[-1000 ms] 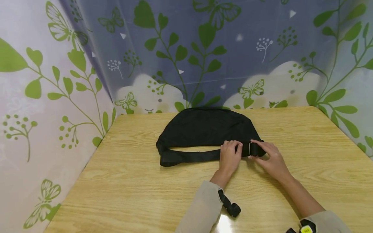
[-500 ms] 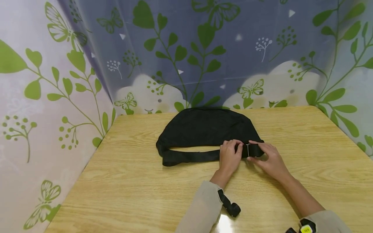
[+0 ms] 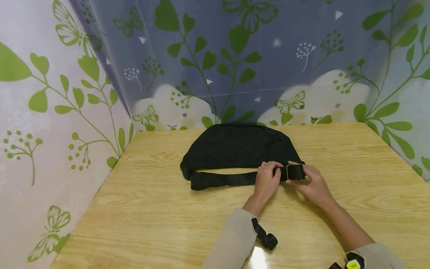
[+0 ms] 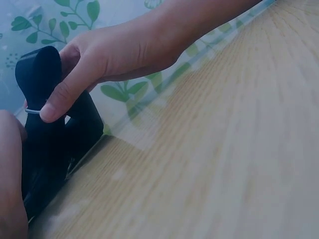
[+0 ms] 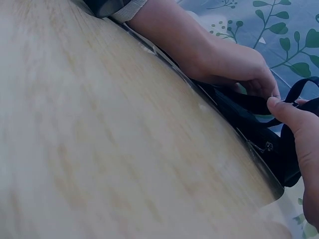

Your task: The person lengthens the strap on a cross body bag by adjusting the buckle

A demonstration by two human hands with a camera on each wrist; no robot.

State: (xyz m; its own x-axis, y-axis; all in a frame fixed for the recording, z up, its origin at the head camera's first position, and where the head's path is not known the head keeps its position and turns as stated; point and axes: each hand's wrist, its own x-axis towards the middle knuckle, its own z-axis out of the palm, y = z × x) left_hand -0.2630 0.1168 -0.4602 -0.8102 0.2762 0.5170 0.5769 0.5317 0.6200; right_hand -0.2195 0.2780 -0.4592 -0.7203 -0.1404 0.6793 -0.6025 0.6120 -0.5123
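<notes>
A black waist bag (image 3: 238, 145) lies flat at the back of the table, its curved side toward the backdrop. Its black strap (image 3: 221, 179) runs along the near side and folds back at the left end. My left hand (image 3: 267, 181) pinches the strap right of its middle. Just to the right, my right hand (image 3: 312, 183) holds the metal slider buckle (image 3: 287, 173) by its edges, between thumb and fingers. A loop of webbing (image 4: 39, 69) stands up out of the buckle in the left wrist view. The left fingertips are partly hidden behind the strap.
The wooden table (image 3: 151, 224) spreads in front and to both sides of the bag. A printed cloth backdrop (image 3: 201, 56) rises right behind the bag and along both sides. Black bands sit at both sleeve cuffs.
The strap's folded left end has slid to the right and the strap lies a little higher. The webbing loop at the buckle stands out more. Both hands stay nearly in place.
</notes>
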